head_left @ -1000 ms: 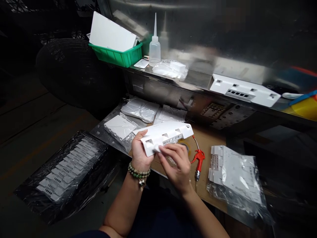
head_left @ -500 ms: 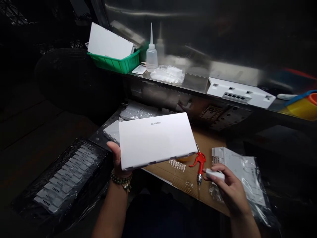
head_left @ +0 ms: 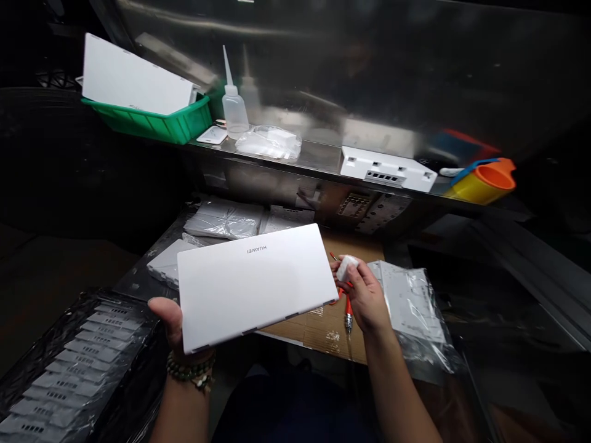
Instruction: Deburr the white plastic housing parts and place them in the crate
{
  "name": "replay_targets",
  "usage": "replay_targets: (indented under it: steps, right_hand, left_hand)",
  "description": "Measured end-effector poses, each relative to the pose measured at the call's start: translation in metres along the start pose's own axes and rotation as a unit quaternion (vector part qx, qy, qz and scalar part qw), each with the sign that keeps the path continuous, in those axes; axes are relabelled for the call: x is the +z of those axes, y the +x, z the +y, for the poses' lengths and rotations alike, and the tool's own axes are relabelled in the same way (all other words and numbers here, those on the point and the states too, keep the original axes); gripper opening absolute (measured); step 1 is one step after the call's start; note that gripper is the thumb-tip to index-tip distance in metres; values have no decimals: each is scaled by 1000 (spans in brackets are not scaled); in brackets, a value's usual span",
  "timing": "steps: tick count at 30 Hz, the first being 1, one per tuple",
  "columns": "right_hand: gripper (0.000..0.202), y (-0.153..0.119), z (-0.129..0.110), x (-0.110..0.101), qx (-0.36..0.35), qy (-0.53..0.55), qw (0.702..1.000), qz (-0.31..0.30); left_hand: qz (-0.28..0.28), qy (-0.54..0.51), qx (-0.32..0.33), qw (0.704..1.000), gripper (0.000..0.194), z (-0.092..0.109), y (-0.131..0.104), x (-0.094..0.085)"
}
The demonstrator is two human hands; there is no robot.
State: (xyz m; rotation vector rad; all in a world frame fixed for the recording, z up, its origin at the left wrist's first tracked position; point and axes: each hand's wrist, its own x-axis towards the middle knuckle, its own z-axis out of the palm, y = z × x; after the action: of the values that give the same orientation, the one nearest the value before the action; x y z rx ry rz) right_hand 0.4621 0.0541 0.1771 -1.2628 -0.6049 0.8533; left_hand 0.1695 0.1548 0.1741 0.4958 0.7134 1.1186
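A flat white panel (head_left: 253,286) with upside-down HUAWEI lettering is held up in the middle, slightly tilted. My left hand (head_left: 173,323) supports its lower left corner, thumb at the side and the other fingers hidden beneath. Just off the panel's right edge, my right hand (head_left: 364,292) pinches a small white block or folded wad (head_left: 347,268). Behind and below that hand lies a red air gun (head_left: 349,307), partly hidden, on brown cardboard (head_left: 318,329).
Bagged white parts (head_left: 410,301) lie to the right, wrapped stacks (head_left: 224,218) behind. At lower left, a black-lined tray (head_left: 111,381) holds several slotted pieces. The shelf (head_left: 318,157) carries a green bin (head_left: 148,123), a bottle (head_left: 235,114), a white housing (head_left: 388,169) and coloured cups (head_left: 484,181).
The view has shifted right. My right hand has moved up and closer to the panel's right edge with the white piece. The panel stays in my left hand, now tilted a little more.
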Motion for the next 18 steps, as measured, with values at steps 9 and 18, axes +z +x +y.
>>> replay_targets:
  steps: [9, 18]
  right_hand:
    - [44, -4, -23, 40, 84, 102, 991, -32]
    - [38, -8, -19, 35, 22, 44, 999, -15]
  left_hand:
    - [47, 49, -25, 997, 91, 6, -2, 7]
    - [7, 56, -40, 998, 93, 14, -4, 5]
